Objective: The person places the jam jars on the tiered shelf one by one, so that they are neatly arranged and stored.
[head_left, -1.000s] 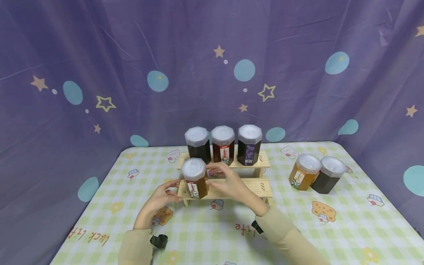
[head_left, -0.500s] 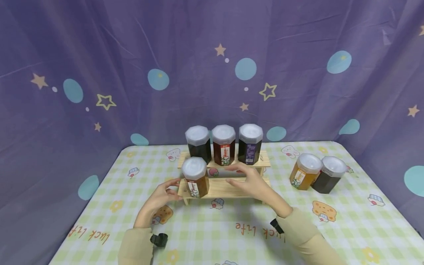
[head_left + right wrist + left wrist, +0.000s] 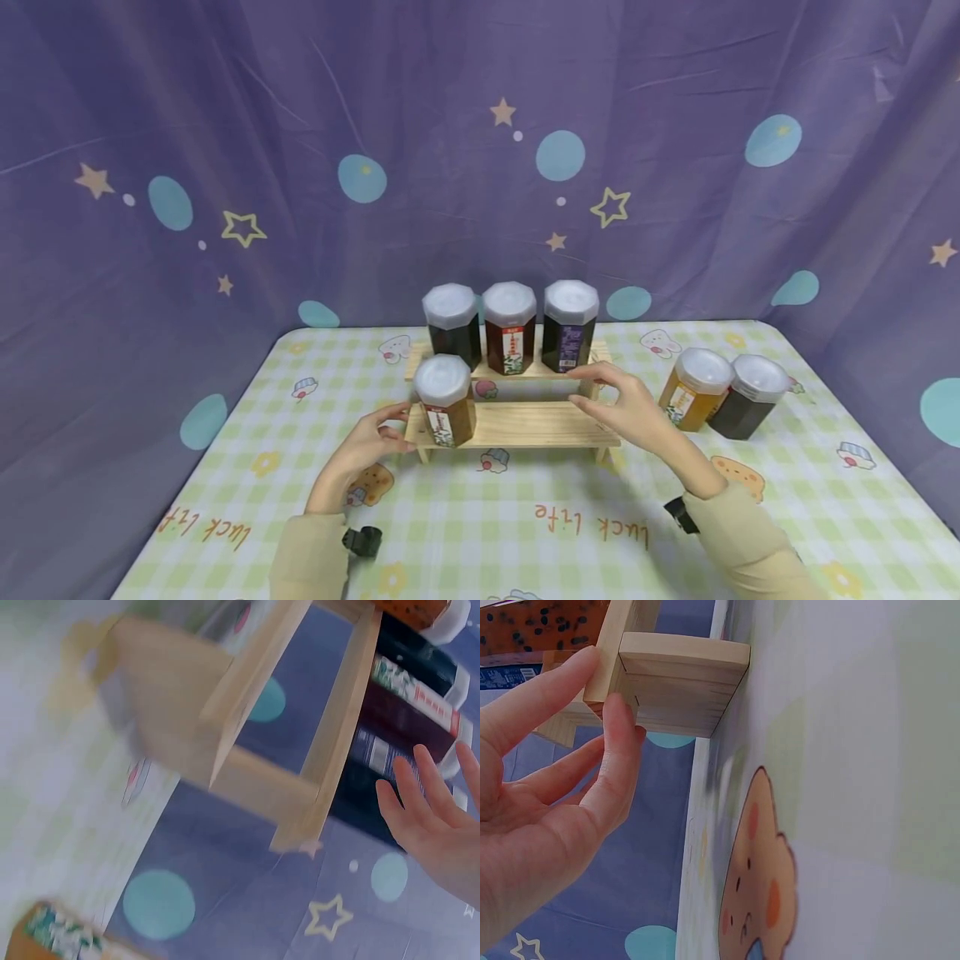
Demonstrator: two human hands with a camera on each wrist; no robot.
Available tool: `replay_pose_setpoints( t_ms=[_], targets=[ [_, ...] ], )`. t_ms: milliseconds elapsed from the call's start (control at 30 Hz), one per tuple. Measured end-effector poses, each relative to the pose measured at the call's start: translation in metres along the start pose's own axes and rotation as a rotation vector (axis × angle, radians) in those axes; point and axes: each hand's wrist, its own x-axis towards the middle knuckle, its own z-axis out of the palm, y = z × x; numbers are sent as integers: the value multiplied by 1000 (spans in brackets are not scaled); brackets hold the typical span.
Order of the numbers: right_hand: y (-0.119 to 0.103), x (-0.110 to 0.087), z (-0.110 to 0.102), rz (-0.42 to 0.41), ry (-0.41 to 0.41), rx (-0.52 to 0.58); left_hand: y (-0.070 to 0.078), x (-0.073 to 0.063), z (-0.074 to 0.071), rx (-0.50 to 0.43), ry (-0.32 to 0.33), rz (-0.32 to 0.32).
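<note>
The person's left hand (image 3: 367, 442), at lower centre-left, seems to pinch the left end of the lower board of a two-tier wooden stand (image 3: 546, 423), one fingertip on its upper side as the left wrist view shows. The right hand (image 3: 636, 412), right of centre, has nothing in its grasp; its fingers are parted beside the stand's right end, pointing towards the jars. From here I'd say the left pinch should stay light, since a tug there could slide the stand and rock what it carries. The nearest load is the amber-brown jar (image 3: 453, 423), upright on the lower board's left end, just beside those fingers. Behind it, on the upper board, a black jar (image 3: 455, 343), a dark red jar (image 3: 508, 348) and a purple-labelled dark jar (image 3: 566, 348) stand upright in a row; the right fingertips had best pass well short of that last one. Farther right, on the green-checked tablecloth (image 3: 480, 542), a golden jar (image 3: 693, 404) and a grey-black jar (image 3: 742, 415) stand close together, so either wants gripping round its body, without nudging its neighbour.
</note>
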Motion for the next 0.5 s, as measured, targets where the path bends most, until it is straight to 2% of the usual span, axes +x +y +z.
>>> replay_pose_setpoints(
  t_ms=[267,500],
  targets=[
    [21,-13,-29,-18,92,-98,0,0,1,-6,3,-4],
    [35,-29,-54,78,136,-170,1,0,0,-5,2,-6]
  ],
)
